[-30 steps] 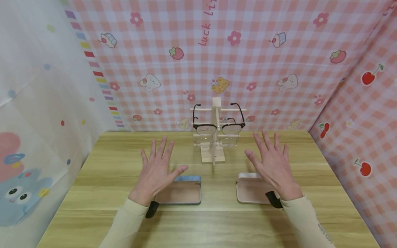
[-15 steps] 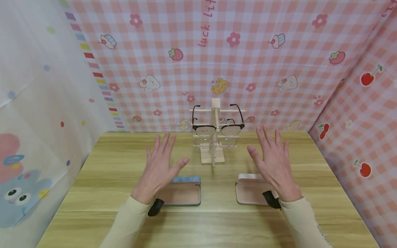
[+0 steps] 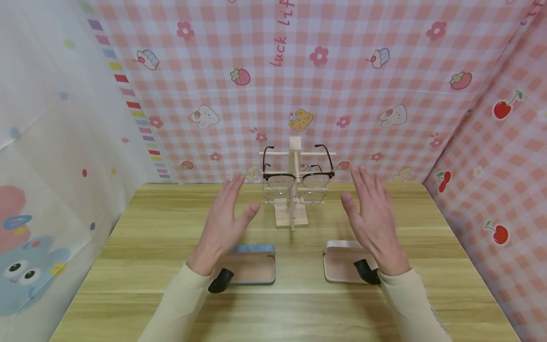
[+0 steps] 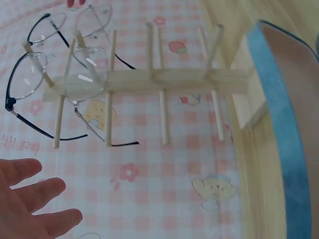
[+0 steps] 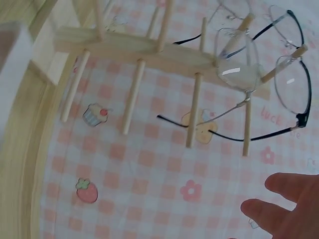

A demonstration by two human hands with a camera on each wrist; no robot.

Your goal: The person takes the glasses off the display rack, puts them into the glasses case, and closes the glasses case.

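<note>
A wooden display stand (image 3: 295, 144) with pegs holds two pairs of eyeglasses at the table's back middle. The upper pair (image 3: 273, 176) has black brows; below it hangs a thin wire-rimmed pair (image 3: 311, 203). My left hand (image 3: 220, 232) is raised left of the stand, fingers extended and thumb apart, holding nothing. To the right, my right hand (image 3: 377, 230) mirrors it, also holding nothing. An open blue glasses case (image 3: 256, 249) lies under my left wrist, partly hidden. Under the right wrist lies an open whitish glasses case (image 3: 337, 244). Both cases show a pinkish lining.
Everything stands on a wood-grain table (image 3: 299, 311). A pink checked cloth (image 3: 265, 99) hangs behind it, another on the right, and a white patterned cloth (image 3: 60, 156) on the left. A black piece (image 3: 221, 281) sits at each wrist.
Both hands have shifted forward and inward, the left one more clearly. Their spread fingers have drawn together and the palms have turned more toward the stand. Glasses and cases stay put.
</note>
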